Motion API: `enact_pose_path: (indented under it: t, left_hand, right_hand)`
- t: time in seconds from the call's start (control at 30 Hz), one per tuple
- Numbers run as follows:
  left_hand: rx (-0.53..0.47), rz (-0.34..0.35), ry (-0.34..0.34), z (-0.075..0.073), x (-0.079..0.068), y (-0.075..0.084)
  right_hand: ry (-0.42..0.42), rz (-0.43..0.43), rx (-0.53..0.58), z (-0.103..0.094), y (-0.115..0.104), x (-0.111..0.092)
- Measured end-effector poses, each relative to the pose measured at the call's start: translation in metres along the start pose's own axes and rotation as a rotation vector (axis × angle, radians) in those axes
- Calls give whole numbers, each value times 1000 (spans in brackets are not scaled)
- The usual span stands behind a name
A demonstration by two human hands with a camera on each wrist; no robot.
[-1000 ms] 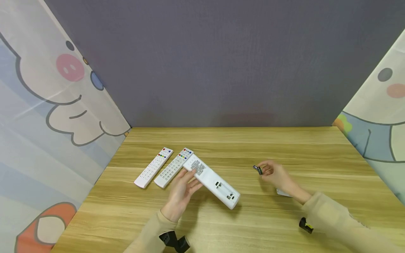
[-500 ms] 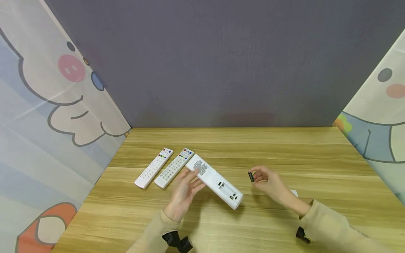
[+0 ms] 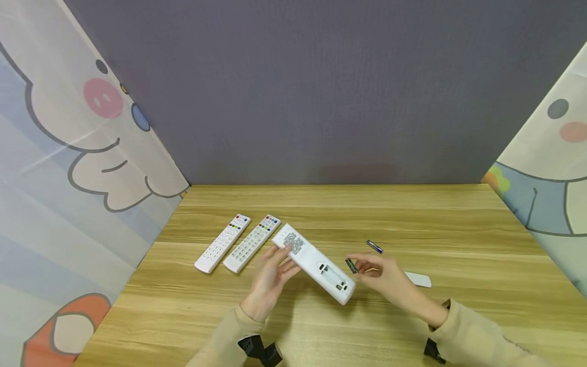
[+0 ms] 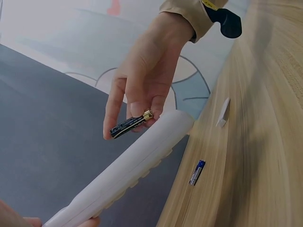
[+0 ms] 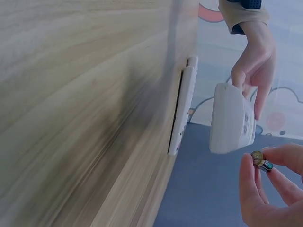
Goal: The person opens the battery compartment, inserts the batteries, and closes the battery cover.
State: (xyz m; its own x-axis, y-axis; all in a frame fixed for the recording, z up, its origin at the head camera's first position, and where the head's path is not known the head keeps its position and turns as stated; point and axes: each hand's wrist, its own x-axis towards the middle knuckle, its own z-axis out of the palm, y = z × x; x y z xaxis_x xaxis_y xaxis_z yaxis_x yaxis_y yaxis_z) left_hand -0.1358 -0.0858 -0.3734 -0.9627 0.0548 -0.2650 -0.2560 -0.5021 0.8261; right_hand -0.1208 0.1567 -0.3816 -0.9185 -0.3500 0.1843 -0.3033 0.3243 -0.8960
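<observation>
My left hand holds a white remote control, back side up and tilted above the table. Its battery compartment is uncovered, and I see no battery in it. Just right of the remote's lower end, my right hand pinches a dark battery between thumb and fingers. The left wrist view shows that battery with a gold-coloured end, near the remote but apart from it. A blue-and-silver battery lies on the table beyond the right hand.
Two white remotes, one at the far left and one beside it, lie buttons up on the wooden table. A white battery cover lies right of my right hand. A grey panel stands behind the table.
My right hand has moved left and nearer with the dark battery, towards the remote. The blue battery and the cover have come into fuller view. The held remote has shifted slightly right.
</observation>
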Motion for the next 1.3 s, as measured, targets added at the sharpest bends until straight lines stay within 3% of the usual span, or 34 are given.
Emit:
enact_pose_path:
  t: [0.3, 0.7, 0.87, 1.07, 1.3]
  left_hand:
    - [-7, -1, 5, 2, 1, -1]
    - [-19, -14, 0, 4, 2, -1]
    - [-20, -14, 5, 5, 2, -1]
    - [-18, -12, 7, 6, 2, -1]
    - [-27, -13, 5, 6, 1, -1]
  right_hand:
    - [50, 21, -31, 7, -5, -5]
    - [221, -389, -298, 20, 6, -5]
    - [275, -582, -347, 22, 8, -2]
    - [296, -643, -366, 23, 8, -3]
    - [262, -676, -411, 24, 9, -4]
